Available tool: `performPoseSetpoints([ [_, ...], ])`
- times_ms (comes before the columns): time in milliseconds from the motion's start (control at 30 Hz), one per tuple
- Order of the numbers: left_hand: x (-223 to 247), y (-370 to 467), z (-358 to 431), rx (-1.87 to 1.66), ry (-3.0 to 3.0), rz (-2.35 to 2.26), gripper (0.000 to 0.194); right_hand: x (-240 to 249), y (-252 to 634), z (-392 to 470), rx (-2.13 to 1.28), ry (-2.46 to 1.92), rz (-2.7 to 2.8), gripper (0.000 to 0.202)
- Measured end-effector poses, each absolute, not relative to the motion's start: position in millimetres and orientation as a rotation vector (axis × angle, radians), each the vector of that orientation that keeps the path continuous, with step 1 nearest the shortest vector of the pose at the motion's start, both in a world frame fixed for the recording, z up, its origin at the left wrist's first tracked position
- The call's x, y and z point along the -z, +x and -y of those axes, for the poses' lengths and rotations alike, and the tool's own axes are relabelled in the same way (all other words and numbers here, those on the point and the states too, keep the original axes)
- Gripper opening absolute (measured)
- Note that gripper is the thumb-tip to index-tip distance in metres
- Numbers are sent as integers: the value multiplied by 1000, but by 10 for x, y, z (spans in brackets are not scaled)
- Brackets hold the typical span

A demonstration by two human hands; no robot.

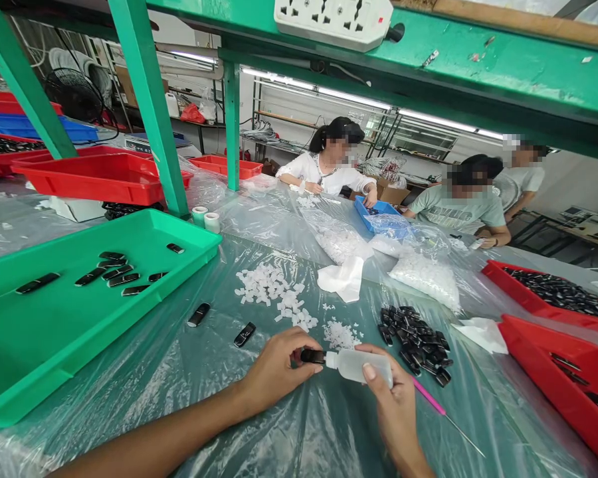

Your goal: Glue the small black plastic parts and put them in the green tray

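My left hand point(282, 365) pinches a small glossy black casing point(312, 356) between thumb and fingers. The translucent white squeeze bottle point(361, 367) lies sideways in my right hand point(393, 398), its nozzle end at the casing; I cannot tell whether they touch. A pink-handled tool with a thin metal shaft point(431, 396) sticks out beside my right hand; whether that hand holds it is hidden. Just beyond the bottle are tiny white bits point(341, 334) and a heap of white pieces point(269, 285). Similar black casings point(416, 342) are piled to the right, and two lie singly at left.
A green tray point(80, 358) with several black casings fills the left. Red trays point(533, 355) stand at right. Bags of white pieces point(426, 279) lie ahead on the plastic-covered table. A green post point(154, 106) and overhead shelf frame the space. Several people sit or stand beyond.
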State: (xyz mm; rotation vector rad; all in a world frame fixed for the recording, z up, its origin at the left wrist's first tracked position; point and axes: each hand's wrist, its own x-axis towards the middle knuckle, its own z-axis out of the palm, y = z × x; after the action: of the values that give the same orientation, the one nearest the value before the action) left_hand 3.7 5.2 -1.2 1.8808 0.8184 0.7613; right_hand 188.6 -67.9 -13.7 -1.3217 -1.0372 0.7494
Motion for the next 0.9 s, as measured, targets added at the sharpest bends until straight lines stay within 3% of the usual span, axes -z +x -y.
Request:
performPoseSetpoints([
  [900,27,39,-55,-674,2004,-880,12,171,1903,725,-559,-1358,1208,19],
])
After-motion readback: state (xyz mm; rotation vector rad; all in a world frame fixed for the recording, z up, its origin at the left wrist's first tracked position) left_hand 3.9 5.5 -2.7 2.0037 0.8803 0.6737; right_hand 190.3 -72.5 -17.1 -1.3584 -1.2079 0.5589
